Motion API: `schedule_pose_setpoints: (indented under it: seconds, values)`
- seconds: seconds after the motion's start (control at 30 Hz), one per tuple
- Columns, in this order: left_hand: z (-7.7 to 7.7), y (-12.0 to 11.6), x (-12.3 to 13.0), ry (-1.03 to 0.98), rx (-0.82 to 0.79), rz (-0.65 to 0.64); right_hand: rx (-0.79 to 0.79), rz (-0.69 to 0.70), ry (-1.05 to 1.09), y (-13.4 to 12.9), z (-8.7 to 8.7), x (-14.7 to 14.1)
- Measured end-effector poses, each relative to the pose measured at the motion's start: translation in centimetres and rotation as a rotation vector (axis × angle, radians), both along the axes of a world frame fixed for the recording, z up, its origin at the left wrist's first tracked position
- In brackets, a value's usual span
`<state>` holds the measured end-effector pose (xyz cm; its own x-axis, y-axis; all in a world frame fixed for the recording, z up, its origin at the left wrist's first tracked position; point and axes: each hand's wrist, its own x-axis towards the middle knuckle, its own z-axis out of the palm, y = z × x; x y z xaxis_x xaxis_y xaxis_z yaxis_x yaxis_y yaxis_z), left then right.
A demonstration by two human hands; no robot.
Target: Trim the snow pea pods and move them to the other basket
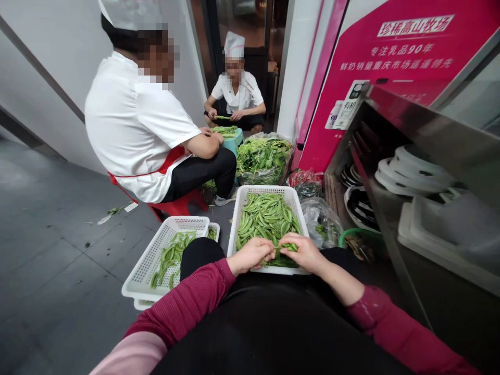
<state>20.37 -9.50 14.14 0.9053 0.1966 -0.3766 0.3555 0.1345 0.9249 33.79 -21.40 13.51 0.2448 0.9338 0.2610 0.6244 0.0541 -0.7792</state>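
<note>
Both my hands meet over the near end of a white perforated basket (233,229) heaped with flat green pea pods (269,219). My right hand (302,251) is closed around a few pods (289,247), their tips showing past the fingers. My left hand (253,255) pinches at the end of a pod from that bunch, its fingers curled together. To the left, a second white basket (146,265) holds a looser scatter of pods (174,255), with another basket (144,304) under it.
A co-worker in white (136,125) sits left on a red stool (182,205); another person (236,99) crouches at the back. A bag of leafy greens (263,156) stands beyond my basket. Steel shelving (429,109) with plates and a green-rimmed bin (346,235) lie right.
</note>
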Motion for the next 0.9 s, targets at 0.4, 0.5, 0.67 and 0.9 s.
schedule_pose_setpoints:
  seconds: [0.4, 0.5, 0.67, 0.9]
  values:
    - [-0.8, 1.1, 0.0, 0.035, 0.261, 0.081, 0.216, -0.276, 1.086, 0.6, 0.4, -1.2]
    - [0.9, 0.5, 0.3, -0.072, 0.306, -0.061, 0.190, -0.287, 1.084, 0.8, -0.2, -2.0]
    - [1.0, -0.2, 0.6, -0.060, 0.497, -0.151, 0.130, -0.438, 0.723, -0.1, -0.7, -2.1]
    - [0.7, -0.1, -0.2, -0.117, 0.951, -0.389, -0.112, 0.074, -0.619, -1.9, 1.4, 0.1]
